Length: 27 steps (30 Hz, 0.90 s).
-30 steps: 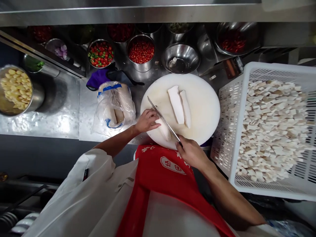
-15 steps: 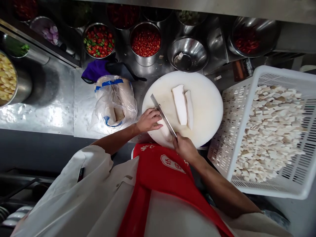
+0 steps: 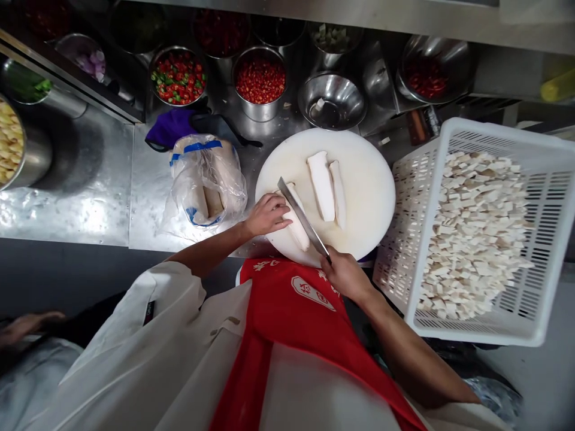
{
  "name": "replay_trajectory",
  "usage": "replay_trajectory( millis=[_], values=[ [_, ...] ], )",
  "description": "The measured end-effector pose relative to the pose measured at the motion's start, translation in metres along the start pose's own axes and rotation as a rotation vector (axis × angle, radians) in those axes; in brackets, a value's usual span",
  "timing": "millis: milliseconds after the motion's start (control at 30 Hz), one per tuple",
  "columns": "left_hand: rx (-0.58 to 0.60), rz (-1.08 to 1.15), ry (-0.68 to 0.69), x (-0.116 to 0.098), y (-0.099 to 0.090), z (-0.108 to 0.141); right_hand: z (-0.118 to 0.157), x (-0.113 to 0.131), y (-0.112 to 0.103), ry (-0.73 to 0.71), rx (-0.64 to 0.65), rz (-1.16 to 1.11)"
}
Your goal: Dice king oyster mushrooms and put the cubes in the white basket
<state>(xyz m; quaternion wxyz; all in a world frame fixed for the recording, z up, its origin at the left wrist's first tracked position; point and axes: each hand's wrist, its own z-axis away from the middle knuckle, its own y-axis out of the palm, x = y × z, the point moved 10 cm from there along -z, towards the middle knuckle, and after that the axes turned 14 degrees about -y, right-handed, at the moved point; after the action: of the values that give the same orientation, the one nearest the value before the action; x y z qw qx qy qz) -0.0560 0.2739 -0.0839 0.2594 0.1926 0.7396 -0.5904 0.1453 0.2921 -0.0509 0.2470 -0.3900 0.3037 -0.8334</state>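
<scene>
Two long white slices (image 3: pixel 322 187) lay right of one straight steel-bladed knife (image 3: pixel 306 222) on one round white board (image 3: pixel 368 191).

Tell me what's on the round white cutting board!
Two king oyster mushroom slices, plus another mushroom piece; the left hand and knife hide part of it.

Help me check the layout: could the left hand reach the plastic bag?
Probably yes: nothing visible stands between the left hand and plastic bag, though the hand rests on a white piece.
</scene>
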Motion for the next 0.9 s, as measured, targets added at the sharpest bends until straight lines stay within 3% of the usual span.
replay_trajectory(
  millis=[233,467,600,733,900],
  values=[
    [0.068,0.02,-0.076,0.007,0.008,-0.001,-0.003,-0.01,0.015,0.014,-0.002,0.022],
    [0.035,0.005,0.001,0.001,0.004,0.003,-0.005,0.01,-0.013,-0.043,-0.102,-0.006],
    [-0.037,-0.01,0.069,-0.005,-0.002,0.005,0.001,0.024,-0.022,-0.056,-0.039,-0.04],
    [-0.138,-0.037,0.146,-0.012,-0.009,0.008,0.007,0.022,-0.027,0.003,0.068,-0.054],
    [-0.119,-0.042,0.119,-0.01,-0.006,0.006,-0.019,0.019,-0.02,0.024,0.131,-0.039]
  ],
)
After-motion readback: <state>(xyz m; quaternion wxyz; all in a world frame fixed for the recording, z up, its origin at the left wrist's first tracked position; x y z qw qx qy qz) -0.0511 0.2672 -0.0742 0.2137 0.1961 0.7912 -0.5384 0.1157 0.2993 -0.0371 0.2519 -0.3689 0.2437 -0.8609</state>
